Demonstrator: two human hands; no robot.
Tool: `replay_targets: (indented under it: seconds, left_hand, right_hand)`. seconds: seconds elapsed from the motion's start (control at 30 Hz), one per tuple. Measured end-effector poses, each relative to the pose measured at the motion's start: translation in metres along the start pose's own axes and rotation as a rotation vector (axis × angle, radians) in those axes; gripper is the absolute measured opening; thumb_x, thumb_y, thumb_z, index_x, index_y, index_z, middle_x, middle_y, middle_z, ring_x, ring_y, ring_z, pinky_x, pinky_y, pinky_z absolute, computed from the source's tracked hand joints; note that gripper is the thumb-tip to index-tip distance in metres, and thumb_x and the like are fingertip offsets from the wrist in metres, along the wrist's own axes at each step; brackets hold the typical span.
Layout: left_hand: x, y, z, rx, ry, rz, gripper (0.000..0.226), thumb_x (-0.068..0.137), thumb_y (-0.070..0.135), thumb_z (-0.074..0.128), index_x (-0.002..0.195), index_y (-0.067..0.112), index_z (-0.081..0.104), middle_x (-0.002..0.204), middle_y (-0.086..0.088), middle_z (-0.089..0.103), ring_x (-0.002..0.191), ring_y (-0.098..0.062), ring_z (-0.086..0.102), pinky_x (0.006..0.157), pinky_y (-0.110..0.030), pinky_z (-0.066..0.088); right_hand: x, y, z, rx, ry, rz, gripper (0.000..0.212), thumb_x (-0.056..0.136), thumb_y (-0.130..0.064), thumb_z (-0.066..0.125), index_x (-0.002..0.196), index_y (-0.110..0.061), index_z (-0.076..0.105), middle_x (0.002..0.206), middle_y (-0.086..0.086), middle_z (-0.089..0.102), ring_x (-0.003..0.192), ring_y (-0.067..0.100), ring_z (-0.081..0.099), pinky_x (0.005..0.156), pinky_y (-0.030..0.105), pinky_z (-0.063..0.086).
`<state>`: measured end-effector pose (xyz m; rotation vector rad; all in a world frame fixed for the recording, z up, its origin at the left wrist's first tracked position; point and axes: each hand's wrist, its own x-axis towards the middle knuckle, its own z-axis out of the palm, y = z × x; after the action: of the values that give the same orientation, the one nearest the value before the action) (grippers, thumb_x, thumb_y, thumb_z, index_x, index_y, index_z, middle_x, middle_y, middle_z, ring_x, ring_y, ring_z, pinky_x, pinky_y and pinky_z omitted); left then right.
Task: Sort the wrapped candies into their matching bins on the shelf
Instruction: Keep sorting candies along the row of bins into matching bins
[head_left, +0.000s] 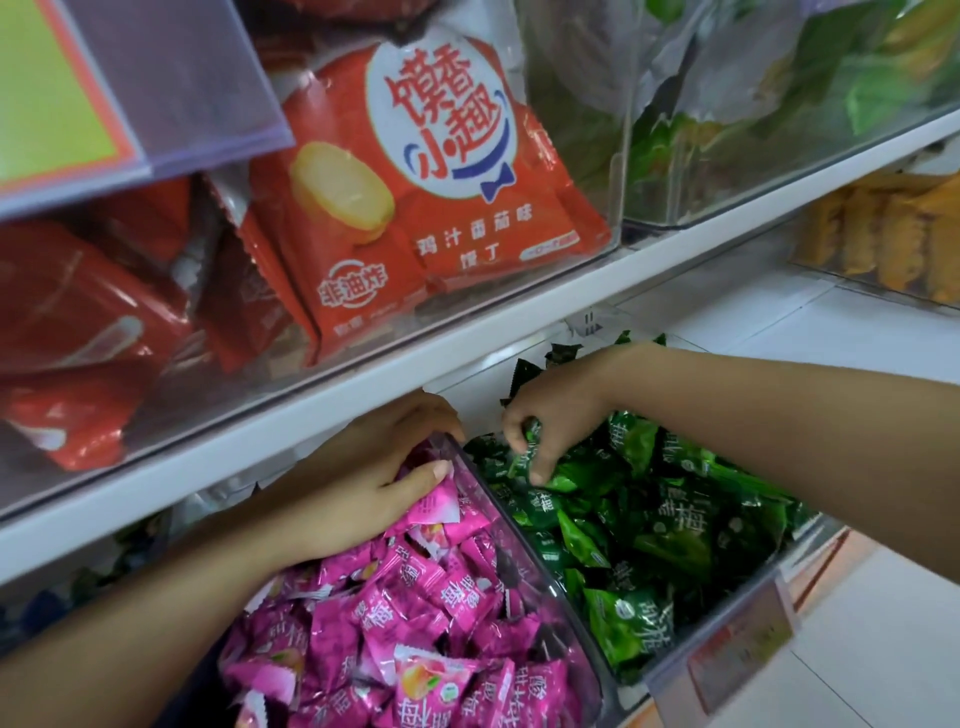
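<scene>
Two clear bins stand side by side on the lower shelf. The left bin (524, 540) holds several pink wrapped candies (415, 613). The right bin (727, 660) holds several green wrapped candies (649, 525). My left hand (363, 483) rests on the pink pile at the back of its bin, thumb pressing a pink candy (436, 501) while the fingers curl behind the pile. My right hand (550, 410) reaches over the green bin, its fingertips pinching a green candy (530, 434) at the back left of the pile.
The white shelf board (467, 338) runs just above my hands. On it stand clear bins of red snack packs (415, 208) and green packets (779, 104). An orange price tag (737, 660) hangs on the green bin's front. Yellow packs (893, 234) sit far right.
</scene>
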<state>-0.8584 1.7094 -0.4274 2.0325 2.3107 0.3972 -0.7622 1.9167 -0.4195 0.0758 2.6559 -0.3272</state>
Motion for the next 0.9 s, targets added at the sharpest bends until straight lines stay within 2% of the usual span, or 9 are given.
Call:
replay_targets:
  seconds: [0.07, 0.17, 0.27, 0.33, 0.43, 0.57, 0.73, 0.8, 0.9]
  left_hand:
    - [0.0, -0.001, 0.0, -0.005, -0.004, 0.0, 0.035, 0.087, 0.057, 0.03, 0.117, 0.046, 0.042, 0.12, 0.045, 0.029, 0.105, -0.003, 0.051, 0.09, -0.009, 0.036]
    - [0.0, -0.001, 0.001, -0.018, 0.002, -0.004, 0.028, 0.091, 0.051, 0.038, 0.118, 0.045, 0.043, 0.12, 0.041, 0.032, 0.111, 0.008, 0.042, 0.089, -0.002, 0.031]
    - [0.0, -0.003, 0.002, -0.02, -0.002, -0.018, 0.025, 0.095, 0.043, 0.045, 0.12, 0.043, 0.043, 0.123, 0.036, 0.034, 0.114, 0.01, 0.039, 0.09, -0.003, 0.029]
    - [0.0, -0.003, 0.002, -0.018, -0.004, -0.011, 0.026, 0.093, 0.046, 0.042, 0.12, 0.046, 0.042, 0.122, 0.039, 0.032, 0.113, 0.006, 0.043, 0.091, -0.009, 0.034]
    - [-0.001, -0.001, 0.002, -0.018, -0.015, -0.017, 0.023, 0.096, 0.042, 0.044, 0.119, 0.047, 0.04, 0.123, 0.038, 0.032, 0.109, -0.003, 0.049, 0.094, -0.024, 0.044]
    - [0.0, 0.001, 0.001, -0.022, -0.007, -0.018, 0.027, 0.093, 0.048, 0.042, 0.119, 0.044, 0.042, 0.125, 0.035, 0.033, 0.11, -0.002, 0.049, 0.095, -0.024, 0.042]
    - [-0.001, 0.0, 0.003, -0.026, -0.01, -0.045, 0.026, 0.096, 0.036, 0.047, 0.122, 0.041, 0.043, 0.127, 0.03, 0.034, 0.117, 0.003, 0.041, 0.095, -0.012, 0.034]
    - [-0.001, -0.001, 0.003, -0.032, -0.025, -0.054, 0.027, 0.096, 0.038, 0.045, 0.123, 0.041, 0.042, 0.125, 0.037, 0.032, 0.126, -0.001, 0.038, 0.098, -0.016, 0.033]
    - [0.0, -0.002, 0.005, -0.044, -0.047, -0.062, 0.028, 0.096, 0.04, 0.044, 0.124, 0.041, 0.042, 0.122, 0.05, 0.022, 0.139, -0.001, 0.021, 0.101, -0.015, 0.022]
  right_hand:
    - [-0.015, 0.005, 0.0, 0.001, -0.007, 0.0, 0.032, 0.083, -0.039, 0.067, 0.107, -0.024, 0.054, 0.123, -0.005, 0.049, 0.111, 0.014, 0.045, 0.079, 0.026, 0.033]
    - [-0.033, 0.007, 0.005, -0.036, -0.008, -0.01, 0.031, 0.085, -0.041, 0.064, 0.108, -0.023, 0.054, 0.113, -0.01, 0.047, 0.105, 0.011, 0.047, 0.076, 0.024, 0.032]
    - [-0.047, 0.009, 0.008, -0.069, -0.001, -0.01, 0.025, 0.091, -0.043, 0.055, 0.106, -0.023, 0.054, 0.1, -0.016, 0.048, 0.087, 0.004, 0.046, 0.07, 0.021, 0.034]
    - [-0.054, 0.009, 0.01, -0.091, 0.004, -0.004, 0.02, 0.094, -0.044, 0.05, 0.103, -0.027, 0.052, 0.092, -0.02, 0.045, 0.091, 0.006, 0.048, 0.076, 0.024, 0.037]
    - [-0.06, 0.012, 0.011, -0.083, 0.01, -0.013, 0.023, 0.095, -0.046, 0.046, 0.105, -0.026, 0.054, 0.097, -0.016, 0.052, 0.099, 0.01, 0.051, 0.086, 0.03, 0.04]
    - [-0.065, 0.013, 0.012, -0.021, 0.076, -0.049, 0.02, 0.094, -0.044, 0.049, 0.099, -0.027, 0.057, 0.078, -0.023, 0.05, 0.072, -0.009, 0.046, 0.08, 0.027, 0.039]
    - [-0.083, 0.012, 0.011, 0.064, 0.419, -0.208, 0.022, 0.091, -0.043, 0.055, 0.107, -0.033, 0.065, 0.104, -0.023, 0.063, 0.095, -0.008, 0.056, 0.091, 0.027, 0.045]
    - [-0.094, 0.001, 0.016, 0.08, 0.335, -0.293, 0.027, 0.09, -0.042, 0.057, 0.115, -0.034, 0.064, 0.123, -0.019, 0.059, 0.113, -0.004, 0.051, 0.102, 0.024, 0.038]
    - [-0.094, -0.014, 0.038, 0.012, 0.008, -0.235, 0.04, 0.09, -0.046, 0.055, 0.129, -0.038, 0.053, 0.145, -0.015, 0.04, 0.138, 0.004, 0.024, 0.115, 0.031, 0.014]
